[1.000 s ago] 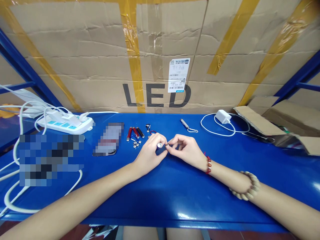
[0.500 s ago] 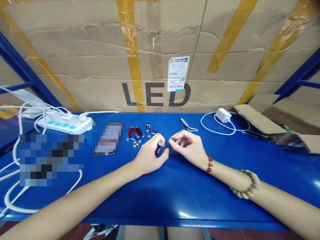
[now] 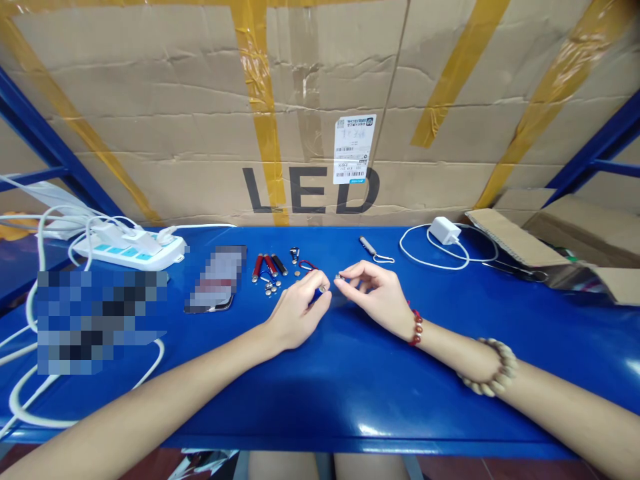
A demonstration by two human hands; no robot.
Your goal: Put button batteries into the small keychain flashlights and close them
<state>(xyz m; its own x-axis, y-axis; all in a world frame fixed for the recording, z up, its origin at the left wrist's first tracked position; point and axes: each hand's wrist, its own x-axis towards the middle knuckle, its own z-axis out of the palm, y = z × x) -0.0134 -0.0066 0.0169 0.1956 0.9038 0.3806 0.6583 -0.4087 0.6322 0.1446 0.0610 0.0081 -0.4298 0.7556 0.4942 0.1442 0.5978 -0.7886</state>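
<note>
My left hand [image 3: 295, 312] is closed around a short blue metal flashlight tube [image 3: 319, 294], whose silver end shows between thumb and forefinger. Thumb and forefinger of my right hand [image 3: 376, 293] pinch a small silver metal piece [image 3: 339, 277], too small to make out its kind. A narrow gap separates the two hands. Beyond my left hand lie red and black tubes [image 3: 271, 265], several button cells [image 3: 273, 289], small silver parts [image 3: 295, 254] and a red carabiner clip [image 3: 307, 265]. Farther right, a silver mini flashlight [image 3: 367, 245] with a clip rests on the blue table [image 3: 350, 387].
A phone [image 3: 216, 277] and a white power strip [image 3: 133, 252] with cables lie on the left, near a blurred-out object [image 3: 100, 320]. At the back right are a white charger [image 3: 445, 231] with its cord and cardboard pieces [image 3: 505, 240]. A large cardboard box [image 3: 200, 133] stands behind.
My left thumb has closed in against the blue flashlight tube, hiding more of it. The silver piece in my right fingers has come slightly left, nearer the tube's end.
</note>
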